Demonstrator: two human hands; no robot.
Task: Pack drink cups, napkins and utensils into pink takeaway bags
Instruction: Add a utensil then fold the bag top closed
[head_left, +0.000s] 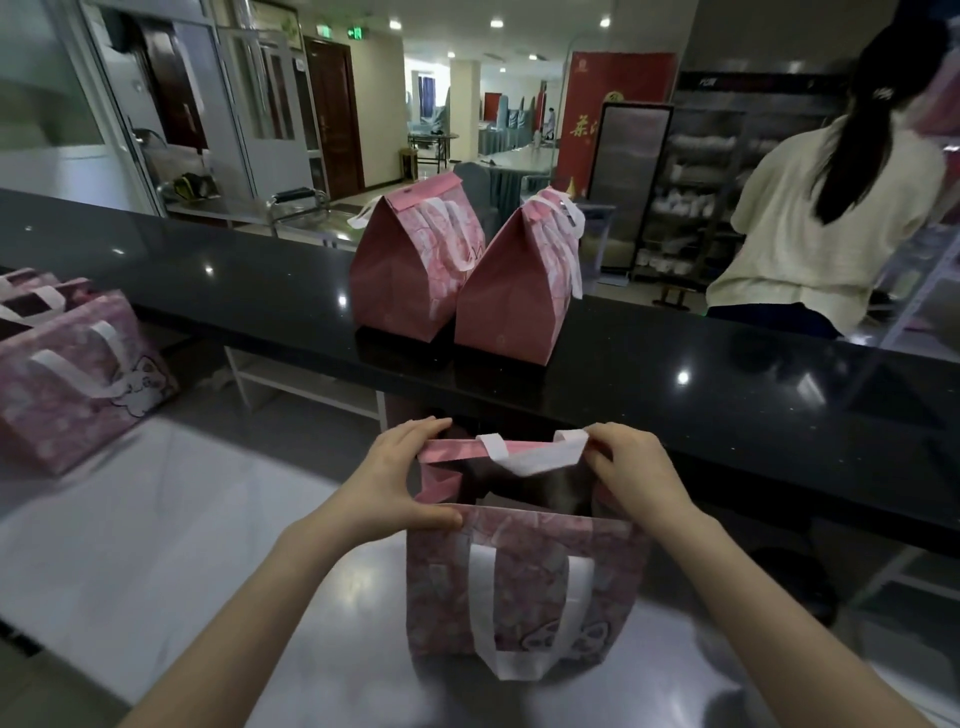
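Two pink bags (415, 270) stand folded shut well beyond the fingers, apparently done; a third, open bag (519, 577) sits between left hand (400, 478) and right hand (634, 475), both pinching its rim, contents unseen, closing seemingly left.

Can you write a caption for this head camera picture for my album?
Both hands, left and right, hold open a pink bag; two closed bags wait on the counter.

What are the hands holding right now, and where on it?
Both hold the open pink takeaway bag by its top rim: the left hand grips the left end of the mouth, and the right hand pinches the right end beside the white handle.
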